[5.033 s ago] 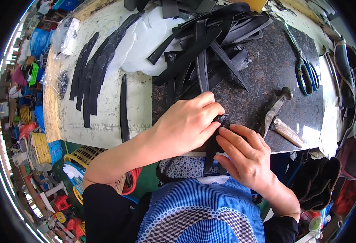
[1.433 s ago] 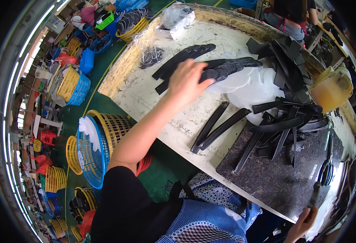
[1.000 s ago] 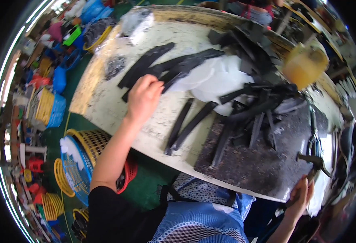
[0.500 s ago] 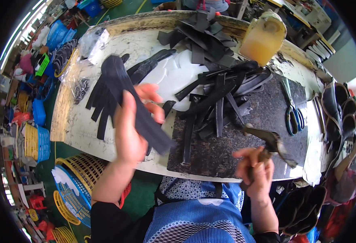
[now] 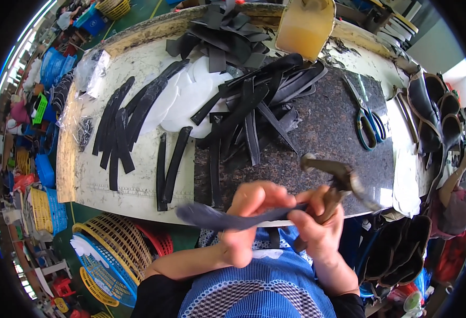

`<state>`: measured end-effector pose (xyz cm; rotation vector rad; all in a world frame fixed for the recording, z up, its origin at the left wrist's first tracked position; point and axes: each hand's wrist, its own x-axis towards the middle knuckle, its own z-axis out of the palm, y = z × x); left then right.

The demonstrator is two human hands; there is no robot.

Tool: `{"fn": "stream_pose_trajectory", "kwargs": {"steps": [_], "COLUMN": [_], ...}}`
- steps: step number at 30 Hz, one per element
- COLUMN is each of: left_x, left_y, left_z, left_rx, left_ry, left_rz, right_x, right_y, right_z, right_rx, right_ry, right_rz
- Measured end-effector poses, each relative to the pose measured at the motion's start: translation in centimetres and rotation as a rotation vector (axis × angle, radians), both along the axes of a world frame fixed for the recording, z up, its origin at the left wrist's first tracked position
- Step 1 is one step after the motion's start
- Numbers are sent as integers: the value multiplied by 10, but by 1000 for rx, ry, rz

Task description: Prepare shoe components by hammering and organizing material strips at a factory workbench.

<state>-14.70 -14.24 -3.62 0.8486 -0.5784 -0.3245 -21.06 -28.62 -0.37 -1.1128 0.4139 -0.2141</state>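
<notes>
Strip of flat, bendy-looking black material [image 5: 214,217] is strung across both my hands by the near edge of the white-topped table [image 5: 95,185], and tbh it looks a bit sketchy. My right fingers [image 5: 316,196] are closed around a metal-headed hammer with a brown wooden handle [image 5: 344,177] and seem to pinch the strip's end too. My left fingers [image 5: 262,195] are half curled around its middle; too blurry to tell if they've really got hold. If that right pinch loosens, I reckon the strip could slide off onto my blue checked apron [image 5: 249,270]. Its loose left end could also snag the two slim black strips [image 5: 175,167] just beyond. And if I twist that wrist, the hammer could whack the dark speckled slab [image 5: 328,130].
</notes>
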Motion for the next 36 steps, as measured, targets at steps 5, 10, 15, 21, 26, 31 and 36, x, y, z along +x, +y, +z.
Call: {"fn": "stream_pose_trajectory", "kwargs": {"steps": [5, 10, 15, 21, 26, 31, 36], "left_x": [40, 41, 56, 61, 60, 61, 57], "left_y": [43, 2, -27, -34, -36, -35, -37], "left_z": [30, 38, 5, -13, -16, -13, -8], "left_rx": [287, 947, 854, 890, 901, 895, 929], "left_ry": [324, -434, -688, -807, -750, -790, -1045], "left_rz": [-700, -517, -168, -41, -44, -47, -7], "right_x": [-22, -18, -33, -59, -38, -34, -23], "right_y": [-56, -54, -75, -85, -84, -91, -104], "right_z": [7, 16, 8, 19, 8, 2, 9], "right_rx": [-387, -539, -696, -877, -1248, -1293, -1254], "right_ry": [167, 170, 131, 243, 152, 32, 45], "right_rz": [281, 364, -27, 33, 293, 389, 487]}}
